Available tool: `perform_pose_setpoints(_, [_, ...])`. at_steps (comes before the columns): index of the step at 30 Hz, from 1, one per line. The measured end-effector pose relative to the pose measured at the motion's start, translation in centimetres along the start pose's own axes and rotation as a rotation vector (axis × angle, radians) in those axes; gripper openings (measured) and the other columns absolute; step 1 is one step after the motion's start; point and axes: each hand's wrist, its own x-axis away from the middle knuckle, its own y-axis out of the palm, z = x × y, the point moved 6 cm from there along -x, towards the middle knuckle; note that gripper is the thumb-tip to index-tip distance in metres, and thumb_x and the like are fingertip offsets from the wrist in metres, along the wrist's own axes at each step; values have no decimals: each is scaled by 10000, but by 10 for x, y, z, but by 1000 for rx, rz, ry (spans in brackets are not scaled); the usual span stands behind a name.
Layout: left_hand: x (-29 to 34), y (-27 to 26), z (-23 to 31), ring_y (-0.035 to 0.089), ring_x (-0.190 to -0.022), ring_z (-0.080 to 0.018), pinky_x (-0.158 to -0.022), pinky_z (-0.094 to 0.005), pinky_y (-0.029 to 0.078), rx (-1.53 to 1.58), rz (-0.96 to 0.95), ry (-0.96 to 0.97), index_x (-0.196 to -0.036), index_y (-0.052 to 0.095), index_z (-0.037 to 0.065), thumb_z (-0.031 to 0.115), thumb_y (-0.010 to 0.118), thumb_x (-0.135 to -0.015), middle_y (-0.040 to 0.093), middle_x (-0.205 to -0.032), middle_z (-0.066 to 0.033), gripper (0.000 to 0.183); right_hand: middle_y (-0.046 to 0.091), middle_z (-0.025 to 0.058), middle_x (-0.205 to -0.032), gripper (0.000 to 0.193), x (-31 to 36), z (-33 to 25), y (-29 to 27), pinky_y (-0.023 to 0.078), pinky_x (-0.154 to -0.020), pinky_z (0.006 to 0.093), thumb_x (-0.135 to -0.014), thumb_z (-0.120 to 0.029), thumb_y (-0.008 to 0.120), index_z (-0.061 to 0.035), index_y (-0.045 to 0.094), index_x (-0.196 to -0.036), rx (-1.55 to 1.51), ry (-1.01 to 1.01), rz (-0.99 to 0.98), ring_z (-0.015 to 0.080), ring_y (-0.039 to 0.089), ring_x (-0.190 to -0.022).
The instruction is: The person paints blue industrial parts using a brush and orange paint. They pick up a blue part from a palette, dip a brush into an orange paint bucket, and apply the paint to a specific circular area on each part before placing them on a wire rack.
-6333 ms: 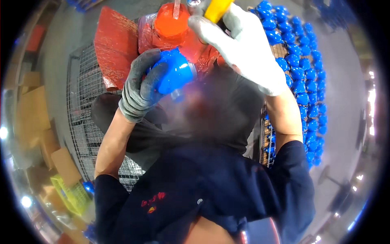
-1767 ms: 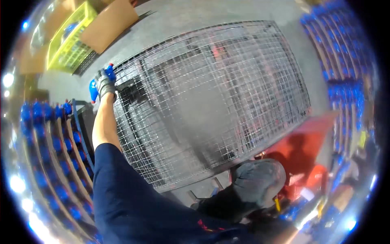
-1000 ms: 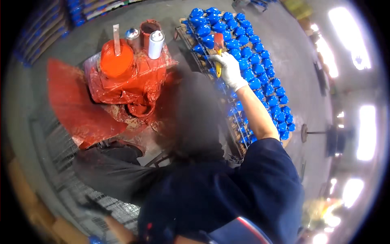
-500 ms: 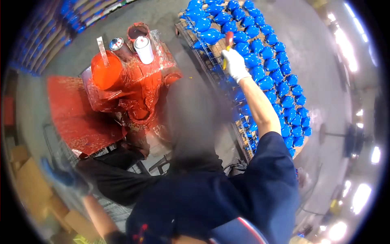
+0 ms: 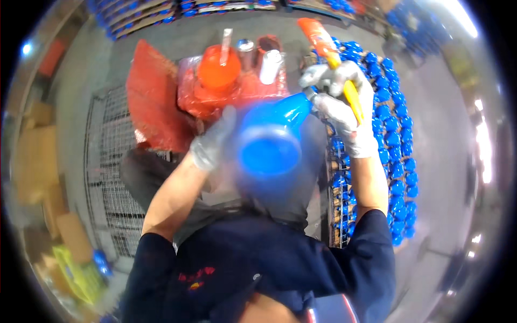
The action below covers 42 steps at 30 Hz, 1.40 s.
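A glossy blue bell-shaped piece (image 5: 280, 118) hangs in front of me, slightly blurred. Its wide round end faces me, and its narrow neck points up to the right. My right hand (image 5: 342, 99), in a whitish glove, is closed round a paintbrush (image 5: 353, 102) with a yellow handle and a broad orange-red head tilted up to the left. The same hand's fingertips pinch the piece's neck. My left hand (image 5: 212, 142), gloved in grey, is beside the piece's left flank with fingers extended; whether it touches is unclear.
Beyond the piece, an orange paint tub (image 5: 207, 70) with a flat stick, a white spray can (image 5: 270, 67) and a dark can (image 5: 245, 53) stand on a red-smeared surface. A red panel (image 5: 153, 99) leans left. Several rows of blue pieces (image 5: 396, 169) fill a rack at right.
My right hand has drawn back from the rack with the paintbrush and now also holds a blue piece. My left hand has come in from the lower left to the piece's side.
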Motion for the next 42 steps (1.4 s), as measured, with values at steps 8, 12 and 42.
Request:
perform_pose_setpoints(8, [117, -16, -27, 597, -1230, -328, -1035, -442, 524, 42, 150, 201, -1496, 380, -12, 684, 768, -758, 510, -1438, -228, 1086, 681, 137, -1023, 676, 37, 127, 89, 496, -742, 290, -1051, -515, 489, 5, 445, -1482, -352, 87, 178, 151, 587, -787])
perform_pose_setpoints(12, [155, -39, -4, 628, -1121, -241, -954, -383, 531, -624, 487, 391, -1467, 417, 42, 552, 858, -704, 604, -1292, -124, 1019, 593, 59, -909, 721, 72, 168, 75, 460, -706, 267, -1012, -544, 565, 39, 487, -1430, -432, 230, 431, 128, 558, -782])
perform_pose_setpoints(42, [184, -8, 13, 673, -1100, -270, -969, -404, 535, -1669, 549, 526, -1368, 535, 57, 357, 960, -596, 651, -1243, -132, 931, 697, 88, -923, 246, 31, 18, 142, 524, -803, 364, -979, -304, 638, -68, 688, -1031, 606, -16, -481, 264, 689, -888])
